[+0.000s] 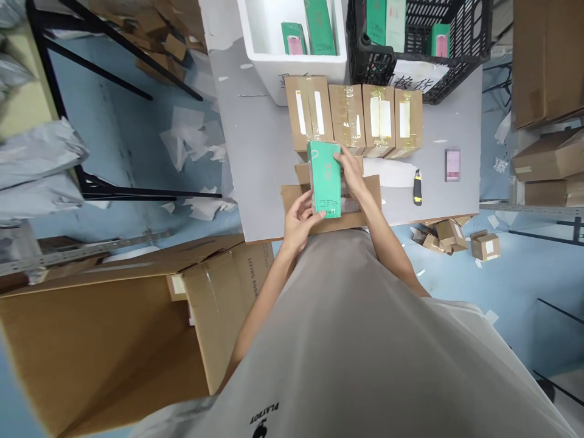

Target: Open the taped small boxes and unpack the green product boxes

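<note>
A flat green box [326, 182] with small printing is held between both my hands above the table. My left hand [300, 220] grips its lower left edge, thumb on the front face. At the upper right edge, my right hand [350, 170] is closed on the same box. Beneath it lies an open cardboard box [371, 190] with its flaps spread; the green box and my hands hide most of its inside. Just beyond stand several taped cardboard boxes [310, 115] in a row, with white labels.
A white bin [296, 66] and a black crate [456, 67], both with green boxes inside, stand at the back. A utility knife [417, 187] and a small pink box [452, 165] lie to the right. A large open carton [228, 304] stands at lower left.
</note>
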`<state>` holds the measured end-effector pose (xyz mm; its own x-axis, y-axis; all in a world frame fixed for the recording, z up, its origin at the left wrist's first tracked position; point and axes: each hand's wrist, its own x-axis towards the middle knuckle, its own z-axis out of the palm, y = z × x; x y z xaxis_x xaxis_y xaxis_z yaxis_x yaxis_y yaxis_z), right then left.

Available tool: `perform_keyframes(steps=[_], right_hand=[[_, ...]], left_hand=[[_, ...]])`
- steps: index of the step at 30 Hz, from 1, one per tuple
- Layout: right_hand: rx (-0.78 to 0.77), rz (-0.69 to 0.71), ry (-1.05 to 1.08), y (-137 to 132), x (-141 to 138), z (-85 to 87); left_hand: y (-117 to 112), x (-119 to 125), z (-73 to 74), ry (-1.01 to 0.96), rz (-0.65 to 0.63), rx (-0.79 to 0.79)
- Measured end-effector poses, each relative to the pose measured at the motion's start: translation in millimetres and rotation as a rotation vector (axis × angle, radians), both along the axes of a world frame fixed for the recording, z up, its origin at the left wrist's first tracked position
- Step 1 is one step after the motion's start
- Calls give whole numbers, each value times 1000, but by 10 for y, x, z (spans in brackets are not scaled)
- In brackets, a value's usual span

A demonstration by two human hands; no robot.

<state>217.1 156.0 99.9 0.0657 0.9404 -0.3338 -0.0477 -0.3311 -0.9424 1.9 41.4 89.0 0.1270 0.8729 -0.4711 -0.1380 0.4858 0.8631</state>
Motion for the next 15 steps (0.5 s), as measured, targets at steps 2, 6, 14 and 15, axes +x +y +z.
perform_keyframes(steps=[2, 6, 14, 15], right_hand=[[57, 61, -32, 6, 44, 12], [168, 56, -151, -1, 94, -26], [277, -63, -147, -117, 162, -34], [257, -84, -103, -124, 189, -53]], left_hand=[[0, 23, 11, 42, 11, 67], [-7, 74, 44, 167, 17, 180], [-152, 194, 115, 234, 65, 226], [-167, 191, 101, 160, 94, 164]])
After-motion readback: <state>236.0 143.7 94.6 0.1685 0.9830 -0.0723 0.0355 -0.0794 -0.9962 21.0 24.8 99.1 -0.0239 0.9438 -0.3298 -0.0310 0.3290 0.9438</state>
